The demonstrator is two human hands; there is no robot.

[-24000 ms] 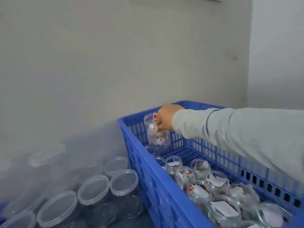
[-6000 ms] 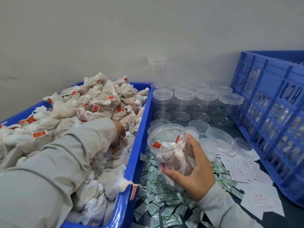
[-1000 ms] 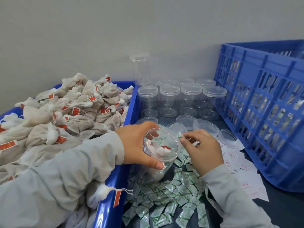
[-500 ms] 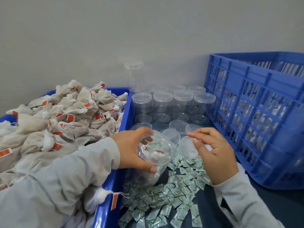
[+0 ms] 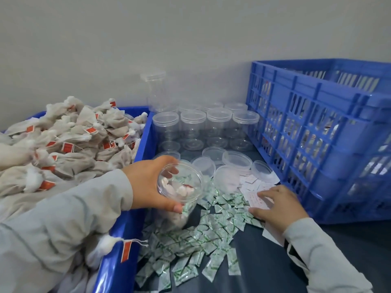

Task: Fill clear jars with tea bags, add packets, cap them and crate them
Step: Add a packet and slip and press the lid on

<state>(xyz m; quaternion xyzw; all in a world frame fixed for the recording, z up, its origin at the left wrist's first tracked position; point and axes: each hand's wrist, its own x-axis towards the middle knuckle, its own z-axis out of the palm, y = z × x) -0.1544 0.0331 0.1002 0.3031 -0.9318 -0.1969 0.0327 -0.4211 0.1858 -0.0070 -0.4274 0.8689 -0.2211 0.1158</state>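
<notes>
Two blue containers here: the slatted crate (image 5: 321, 132) on the right has filled jars showing through its slats, too blurry to count, and the bin (image 5: 118, 240) on the left is heaped with tea bags (image 5: 80, 140), way too many to count. Between them at the back stand empty jars (image 5: 206, 125), four in the front row, more behind, and one taller stack (image 5: 155, 89) at the wall. In front of those lie about six loose lids (image 5: 237, 159). A big scatter of green-and-white packets (image 5: 203, 240) covers the dark tabletop (image 5: 264, 256), plus a smaller pile of white paper slips (image 5: 251, 182). One open jar (image 5: 179, 187), partly filled with tea bags, sits just beside the bin, gripped near its rim by the left hand (image 5: 148, 182), fingers and thumb curled round it. The right hand (image 5: 279, 206) lies on the slips, fingers loosely spread and fairly flat, fingertips (image 5: 261, 194) touching one slip.
</notes>
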